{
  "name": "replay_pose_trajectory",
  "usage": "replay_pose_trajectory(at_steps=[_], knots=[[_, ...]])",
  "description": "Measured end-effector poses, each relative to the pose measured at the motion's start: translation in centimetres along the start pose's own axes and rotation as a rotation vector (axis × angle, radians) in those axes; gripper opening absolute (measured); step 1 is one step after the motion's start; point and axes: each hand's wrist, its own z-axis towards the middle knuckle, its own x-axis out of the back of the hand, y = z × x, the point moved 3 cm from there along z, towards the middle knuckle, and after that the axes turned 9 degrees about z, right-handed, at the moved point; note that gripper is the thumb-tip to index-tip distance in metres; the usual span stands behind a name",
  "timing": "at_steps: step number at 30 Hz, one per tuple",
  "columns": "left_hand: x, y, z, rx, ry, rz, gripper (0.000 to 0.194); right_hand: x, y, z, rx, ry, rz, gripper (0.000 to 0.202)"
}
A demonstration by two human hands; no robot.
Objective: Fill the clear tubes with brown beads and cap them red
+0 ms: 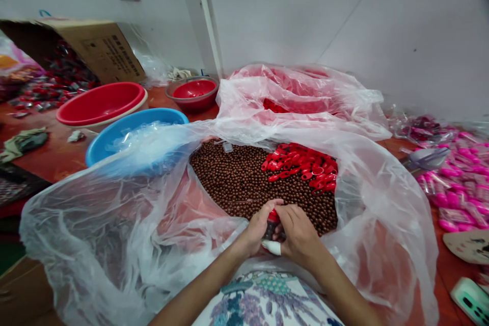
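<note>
Nearest you, just past your floral shirt (267,299), your left hand (260,226) and right hand (300,237) are meeting at the near edge of the bag's contents, and their fingers are grasping one small red-topped container (272,216) between them (a white finger cover (272,248) is wrapping one digit of the right hand). The container is lying inside the grip rather than away from it, so neither hand is sitting nearer: the left is enclosing one side, the right the other, with some fingertips hiding from view. Its red top is pointing away from your body and its dark lower part is facing back toward you, the long axis seemingly running near to far; how steeply it is tilting you cannot tell from here. Just beyond the fingers, glossy brown balls (233,178) are spreading across the opening of a clear plastic bag (385,183). Farther out and to the right, red plastic pieces (305,165) are lying heaped on the balls, closer to your right hand, their long axes pointing various ways. Beyond the bag's left side, a blue basin (97,145) is standing.
</note>
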Motion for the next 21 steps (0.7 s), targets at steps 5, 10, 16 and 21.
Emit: replay_pose_trajectory(at_steps=[5,10,16,21], knots=[[-0.2,-0.2,-0.1,-0.013,-0.042,-0.035,0.049,0.2,0.1,-0.1,0.022,-0.005,0.039,0.062],[-0.3,0.0,-0.1,-0.018,-0.072,-0.080,0.048,0.4,0.0,-0.1,0.010,-0.018,0.075,0.067],[-0.6,0.3,0.1,0.103,-0.133,-0.236,0.045,0.2,0.6,-0.1,-0.104,-0.003,0.297,0.069],[-0.8,-0.1,0.0,0.257,-0.183,-0.132,0.062,-0.5,1.3,-0.6,-0.207,0.091,0.428,0.060]])
